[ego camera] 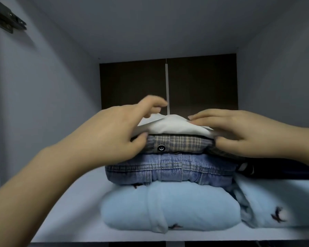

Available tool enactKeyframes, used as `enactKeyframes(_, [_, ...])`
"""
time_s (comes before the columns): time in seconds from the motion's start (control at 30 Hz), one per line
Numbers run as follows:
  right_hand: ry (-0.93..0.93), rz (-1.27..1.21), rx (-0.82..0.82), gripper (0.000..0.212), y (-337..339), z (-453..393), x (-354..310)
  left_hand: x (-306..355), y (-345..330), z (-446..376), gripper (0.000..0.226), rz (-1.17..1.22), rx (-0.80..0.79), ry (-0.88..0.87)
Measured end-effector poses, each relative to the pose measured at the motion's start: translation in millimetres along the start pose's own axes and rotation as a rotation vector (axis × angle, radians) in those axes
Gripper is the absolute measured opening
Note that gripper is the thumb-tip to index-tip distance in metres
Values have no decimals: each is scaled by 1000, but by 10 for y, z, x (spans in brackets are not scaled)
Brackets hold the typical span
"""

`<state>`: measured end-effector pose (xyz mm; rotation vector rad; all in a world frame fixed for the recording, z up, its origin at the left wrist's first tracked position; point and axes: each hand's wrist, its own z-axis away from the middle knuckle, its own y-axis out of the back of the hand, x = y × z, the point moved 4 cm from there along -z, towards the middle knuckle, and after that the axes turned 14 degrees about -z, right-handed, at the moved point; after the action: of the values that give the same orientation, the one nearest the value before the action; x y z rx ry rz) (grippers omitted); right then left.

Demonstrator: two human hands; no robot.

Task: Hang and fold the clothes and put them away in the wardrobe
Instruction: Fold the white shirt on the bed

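Note:
A folded white garment (171,127) lies on top of a stack on the wardrobe shelf (73,214). Under it are a folded plaid shirt (182,143) with a snap button, folded blue denim (168,171) and a light blue sweater (168,207) at the bottom. My left hand (114,131) holds the white garment's left end, thumb under its edge and fingers arched over the top. My right hand (243,132) pinches the right end, with fingers flat on top and the thumb beneath.
A second light blue garment (275,211) with small dark motifs lies to the right of the stack, with a dark garment (289,169) on it. Grey side walls close in the compartment; the back panel (132,82) is dark brown. A metal hinge (7,20) sits upper left.

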<state>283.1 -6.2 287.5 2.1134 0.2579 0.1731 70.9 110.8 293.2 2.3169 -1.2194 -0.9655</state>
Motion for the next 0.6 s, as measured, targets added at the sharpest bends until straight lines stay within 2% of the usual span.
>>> enactKeyframes(0.1, [-49, 184, -54, 67, -23, -27, 61, -171, -171, -81, 28, -222, -206, 31])
enactKeyframes(0.13, [-46, 221, -23, 66, 10, -27, 73, -202, -178, -75, 30, -239, -208, 21])
enactKeyframes(0.23, [57, 261, 132, 49, 98, 7, 60, -269, -107, -21, 46, -219, -24, -76])
enactKeyframes(0.3, [92, 257, 146, 46, 51, 53, 19, -276, -84, 50, 50, -208, -38, -76])
enactKeyframes(0.37, [1, 239, 48, 59, -71, 115, 61, -288, -202, 133, 53, -201, -215, -51])
enactKeyframes(0.43, [-118, 101, -86, 75, -161, 202, 142, -299, -328, 222, 65, -107, -449, -56])
enactKeyframes(0.5, [-165, -7, -152, 84, -132, 258, 151, -305, -295, 228, 70, 28, -563, -29])
enactKeyframes(0.53, [-171, -9, -155, 83, -91, 275, 140, -306, -237, 199, 70, 69, -549, -7])
enactKeyframes(0.6, [-183, 24, -104, 72, -14, 302, 89, -289, -125, 120, 72, 38, -417, 40])
